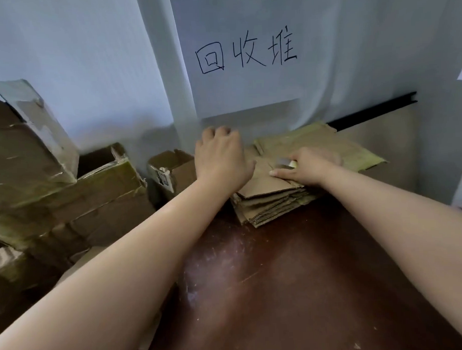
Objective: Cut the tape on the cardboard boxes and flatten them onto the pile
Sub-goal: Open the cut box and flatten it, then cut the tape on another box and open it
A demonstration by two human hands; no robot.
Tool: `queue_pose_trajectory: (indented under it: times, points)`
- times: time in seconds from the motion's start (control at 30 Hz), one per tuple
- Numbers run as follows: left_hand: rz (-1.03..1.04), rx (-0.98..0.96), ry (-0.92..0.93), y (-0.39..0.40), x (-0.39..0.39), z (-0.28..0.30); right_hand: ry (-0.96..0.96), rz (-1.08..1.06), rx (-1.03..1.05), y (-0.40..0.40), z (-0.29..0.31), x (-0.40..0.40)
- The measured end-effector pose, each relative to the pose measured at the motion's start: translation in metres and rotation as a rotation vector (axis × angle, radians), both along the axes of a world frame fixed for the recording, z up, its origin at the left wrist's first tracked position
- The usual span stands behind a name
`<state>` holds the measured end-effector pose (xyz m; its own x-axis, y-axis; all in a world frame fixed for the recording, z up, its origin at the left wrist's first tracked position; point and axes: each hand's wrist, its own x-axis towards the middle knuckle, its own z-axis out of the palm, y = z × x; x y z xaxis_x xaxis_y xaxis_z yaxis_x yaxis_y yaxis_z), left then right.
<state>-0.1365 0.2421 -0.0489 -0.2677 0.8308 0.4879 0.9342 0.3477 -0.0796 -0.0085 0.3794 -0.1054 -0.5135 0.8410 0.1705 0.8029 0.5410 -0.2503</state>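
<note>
Against the white wall, at the far edge of the worktop:
Pile: flattened brown cardboard sheets stacked on the worktop, directly under both hands; the near corner shows the layered edges, while the far sheets, some with yellowish tape, fan out beyond the right hand.
Left hand: palm down on the pile's left part, fingers bent over the far edge; its grip holds nothing that can be seen, and the fingertips are blurred and partly hidden behind the knuckles.
Right hand: resting on the top sheet, its grip closed round a small cutter; only a grey blade-like end and a pale yellow bit show past the fingers, the rest is hidden in the hand.
Small box: open-topped, just left of the left hand, its right side covered by that hand and wrist; a torn label on its front cannot be read.
Large boxes: further left of the left hand, taped and dented, heaped together; the heap is cut off by the left frame edge and its lower part is lost in shadow.
Worktop: dark reddish, scratched, nearer than both hands.
Paper sign: on the wall beyond the hands, handwritten 回收堆.
Far right: a sheet with marks, cut off by the frame edge, unclear.
</note>
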Motion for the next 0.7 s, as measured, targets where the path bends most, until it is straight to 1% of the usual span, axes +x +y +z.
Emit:
queue_pose_trajectory:
  times: [0.03, 0.07, 0.13, 0.17, 0.2, 0.3, 0.43, 0.53, 0.63, 0.7]
  points:
    - [-0.034, -0.096, 0.051, 0.003, 0.002, -0.004, -0.006, -0.006, 0.005, 0.001, 0.000, 0.000]
    - [-0.045, -0.224, 0.059, 0.007, 0.003, -0.010, -0.007, -0.008, 0.000, 0.002, -0.002, -0.001]
    - [-0.025, -0.474, 0.023, 0.012, 0.004, -0.029, 0.003, -0.009, 0.017, 0.002, -0.003, -0.001]
    - [-0.012, -0.551, 0.000, 0.012, 0.004, -0.040, -0.005, -0.011, 0.040, 0.001, -0.005, 0.000]
    - [-0.003, -0.577, -0.017, 0.012, 0.003, -0.051, -0.021, -0.007, 0.070, 0.000, -0.007, -0.001]
    - [0.015, -0.535, -0.059, 0.011, -0.001, -0.070, -0.063, 0.029, 0.124, -0.004, -0.013, -0.006]
    - [0.033, -0.512, -0.145, 0.002, -0.007, -0.070, -0.076, 0.050, 0.076, -0.012, -0.013, -0.014]
    - [-0.017, -0.447, -0.176, -0.005, -0.005, -0.063, 0.019, 0.084, -0.043, -0.014, 0.000, -0.007]
    - [-0.090, -0.285, -0.183, -0.015, -0.002, -0.049, 0.153, 0.135, 0.056, -0.021, 0.021, -0.005]
    - [-0.112, -0.214, -0.183, -0.026, 0.000, -0.039, 0.178, 0.136, 0.140, -0.030, 0.034, -0.004]
